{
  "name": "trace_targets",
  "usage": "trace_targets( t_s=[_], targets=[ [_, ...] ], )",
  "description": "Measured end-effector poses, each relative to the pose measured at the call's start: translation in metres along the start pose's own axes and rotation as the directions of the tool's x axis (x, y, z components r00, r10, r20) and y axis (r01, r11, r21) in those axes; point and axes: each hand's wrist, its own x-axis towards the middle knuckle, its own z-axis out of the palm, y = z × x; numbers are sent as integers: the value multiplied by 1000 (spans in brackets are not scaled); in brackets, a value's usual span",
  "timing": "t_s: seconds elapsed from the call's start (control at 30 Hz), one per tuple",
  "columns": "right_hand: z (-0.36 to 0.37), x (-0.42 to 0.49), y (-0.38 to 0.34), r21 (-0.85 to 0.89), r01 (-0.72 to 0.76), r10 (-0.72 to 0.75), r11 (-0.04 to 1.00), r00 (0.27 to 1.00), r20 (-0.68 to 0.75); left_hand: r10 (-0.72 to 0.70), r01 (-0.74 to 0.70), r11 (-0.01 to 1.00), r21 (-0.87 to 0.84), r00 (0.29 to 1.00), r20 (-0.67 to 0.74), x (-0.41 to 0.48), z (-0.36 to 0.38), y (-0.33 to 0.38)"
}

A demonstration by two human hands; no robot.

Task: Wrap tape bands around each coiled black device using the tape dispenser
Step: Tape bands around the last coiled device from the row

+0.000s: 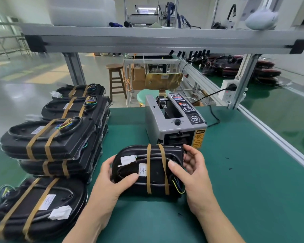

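Your left hand (112,178) and right hand (193,171) grip the ends of a twice-taped black device (154,172), likely leaving its bands (148,170) visible, tape dispenser (174,123) close at twelve o'clock

Glossy black plastic device (147,171) banded in matt tan paper-like tape (148,171); matt green mat (244,172); grey metal dispenser (174,125).

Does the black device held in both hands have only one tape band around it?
No, two tan tape bands cross the black device that the left hand and right hand hold.
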Motion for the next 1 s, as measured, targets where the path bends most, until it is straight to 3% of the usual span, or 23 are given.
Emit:
trace_targets(
  t_s=[0.37, 0.53, 0.8, 1.0],
  targets=[
    [-3, -4, 1, 156, -125, 135, 980, 989, -54, 49, -49, 999, -15, 998, -44, -13, 7, 3],
    [-7, -6, 2, 88, -180, 184, 980, 982, -46, 99, -92, 993, 73, 991, -85, -17, 11, 8],
    [-6, -7, 2, -67, -301, 293, 951, 951, -99, 49, 25, 953, 301, 970, -236, -25, 15, 12],
    [-3, -18, -14, -60, -333, 334, 941, 943, -1, 28, 78, 920, 385, 965, -263, -23, 12, 15]
  ],
)
